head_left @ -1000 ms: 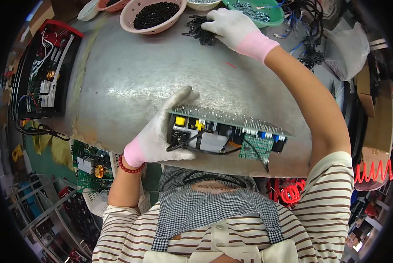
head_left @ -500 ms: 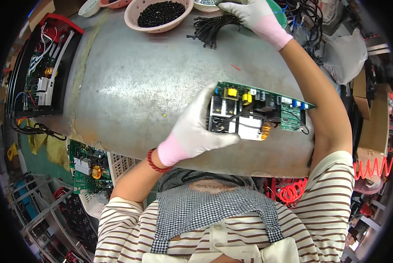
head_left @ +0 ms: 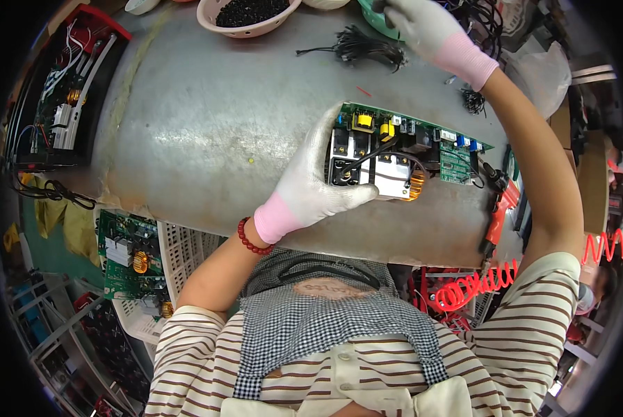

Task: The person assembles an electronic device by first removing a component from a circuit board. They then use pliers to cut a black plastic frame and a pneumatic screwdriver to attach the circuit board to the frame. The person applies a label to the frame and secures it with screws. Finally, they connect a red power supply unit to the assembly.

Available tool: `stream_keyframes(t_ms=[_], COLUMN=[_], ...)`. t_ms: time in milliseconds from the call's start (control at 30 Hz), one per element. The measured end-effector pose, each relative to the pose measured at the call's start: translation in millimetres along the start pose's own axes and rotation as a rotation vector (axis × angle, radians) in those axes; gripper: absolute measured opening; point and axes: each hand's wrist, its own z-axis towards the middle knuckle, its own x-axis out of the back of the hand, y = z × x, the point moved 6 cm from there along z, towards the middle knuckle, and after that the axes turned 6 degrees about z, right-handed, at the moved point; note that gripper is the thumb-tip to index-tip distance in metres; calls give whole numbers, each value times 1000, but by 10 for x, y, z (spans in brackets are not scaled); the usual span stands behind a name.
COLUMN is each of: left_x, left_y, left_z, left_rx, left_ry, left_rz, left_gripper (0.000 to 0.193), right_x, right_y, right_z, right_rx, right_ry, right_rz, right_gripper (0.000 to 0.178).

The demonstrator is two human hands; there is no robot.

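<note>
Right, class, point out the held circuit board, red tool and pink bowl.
Circuit board (head_left: 393, 181): head view, pale block.
Red tool (head_left: 503, 208): head view, red body.
Pink bowl (head_left: 247, 32): head view, near wall.

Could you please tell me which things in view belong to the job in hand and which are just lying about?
Seem to belong:
circuit board, held in the left hand
green bowl, at the right hand
perhaps the black wires near that hand

Seem to be just lying about:
red tool
open black case
clear plastic bag
</note>
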Motion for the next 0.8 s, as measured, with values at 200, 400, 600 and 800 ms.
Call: stream_keyframes(t_ms=[200, 400, 600, 800], left_x=[18, 25, 116, 165], left_y=[-49, 3, -12, -64], left_z=[-2, -4, 28, 187], left_rx=[-47, -88, 5, -28], left_ry=[12, -96, -167, 42], left_rz=[23, 66, 281, 135], left_gripper=[110, 119, 125, 114], right_x=[-417, -802, -918, -308], right_y=[332, 381, 605, 645], right_z=[-136, -80, 62, 76], right_rx=[-272, -223, -287, -465], right_ry=[-182, -374, -263, 109], right_rz=[128, 63, 237, 946], right_gripper=[25, 35, 30, 24])
